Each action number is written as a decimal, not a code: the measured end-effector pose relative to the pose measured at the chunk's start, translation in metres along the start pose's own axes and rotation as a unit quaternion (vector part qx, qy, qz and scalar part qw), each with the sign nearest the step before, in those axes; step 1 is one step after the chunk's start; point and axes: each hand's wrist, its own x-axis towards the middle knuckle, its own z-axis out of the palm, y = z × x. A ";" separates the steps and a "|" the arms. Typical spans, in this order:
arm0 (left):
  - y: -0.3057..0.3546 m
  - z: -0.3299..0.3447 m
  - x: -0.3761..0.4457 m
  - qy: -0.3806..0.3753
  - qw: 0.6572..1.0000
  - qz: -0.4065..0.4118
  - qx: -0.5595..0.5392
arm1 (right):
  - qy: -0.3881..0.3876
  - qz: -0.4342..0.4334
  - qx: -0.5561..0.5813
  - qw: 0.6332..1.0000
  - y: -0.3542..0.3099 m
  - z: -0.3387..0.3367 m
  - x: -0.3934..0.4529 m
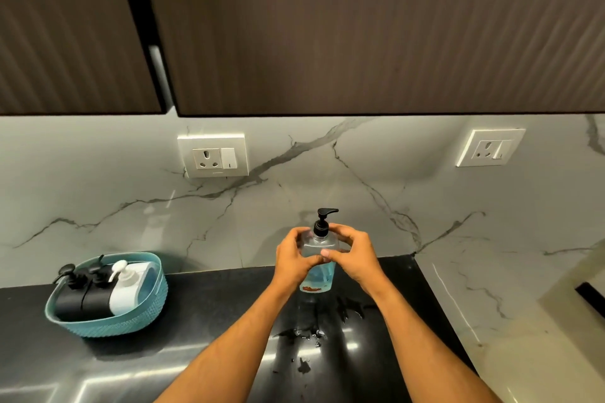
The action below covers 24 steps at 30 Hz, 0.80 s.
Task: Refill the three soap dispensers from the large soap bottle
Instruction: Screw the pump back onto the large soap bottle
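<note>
A large clear soap bottle (pixel 319 271) with blue liquid and a black pump stands upright on the black counter (pixel 212 321), near the back wall. My left hand (pixel 296 260) grips its upper left side. My right hand (pixel 350 253) grips its upper right side, just below the pump collar. At the left, a teal basket (pixel 108 321) holds three dispensers: two black ones (pixel 82 299) and a white one (pixel 126 291), all leaning back with their pumps on.
Wet drops and smears (pixel 306 335) lie on the counter in front of the bottle. Two wall sockets (pixel 212 155) (pixel 489 147) sit on the marble backsplash. Dark cabinets hang overhead. A pale marble surface (pixel 491 304) adjoins the counter at the right.
</note>
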 end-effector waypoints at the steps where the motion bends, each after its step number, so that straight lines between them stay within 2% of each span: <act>1: -0.003 0.002 0.001 -0.001 1.000 -0.004 -0.001 | -0.006 0.009 -0.007 1.000 0.003 0.000 0.002; 14: -0.019 0.004 0.018 -0.058 0.997 -0.020 0.050 | -0.006 0.013 -0.032 0.999 0.034 0.007 0.018; 24: -0.016 0.005 0.014 -0.049 0.990 0.015 0.131 | -0.020 0.005 -0.028 0.999 0.040 0.006 0.022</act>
